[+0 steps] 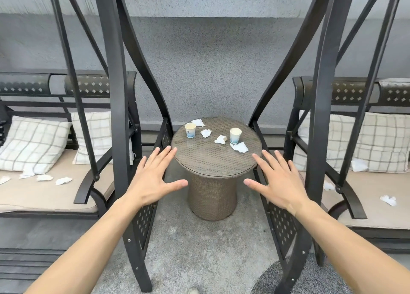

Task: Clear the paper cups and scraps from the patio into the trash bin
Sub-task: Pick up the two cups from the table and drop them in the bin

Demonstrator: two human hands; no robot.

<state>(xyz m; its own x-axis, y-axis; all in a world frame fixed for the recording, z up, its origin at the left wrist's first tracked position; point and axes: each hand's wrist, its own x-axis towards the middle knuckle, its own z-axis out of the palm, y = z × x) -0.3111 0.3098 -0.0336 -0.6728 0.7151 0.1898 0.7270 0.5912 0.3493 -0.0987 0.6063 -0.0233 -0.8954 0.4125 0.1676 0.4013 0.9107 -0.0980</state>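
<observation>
Two paper cups stand upright on a small round wicker table [213, 162]: one cup [190, 130] at the back left, the other cup [235, 135] at the right. Several crumpled white paper scraps [220, 139] lie around them on the tabletop. More scraps [64, 180] lie on the left swing seat, and others [388, 200] on the right seat. My left hand [153, 178] and my right hand [277, 180] are stretched out on either side of the table's near edge, fingers spread, holding nothing. No trash bin is in view.
Dark metal swing frames [115, 116] rise on both sides of the table, leaving a narrow concrete gap. Cushioned swing seats with checked pillows [33, 145] flank it. A grey wall stands behind. A round mat [310, 278] lies at the lower right.
</observation>
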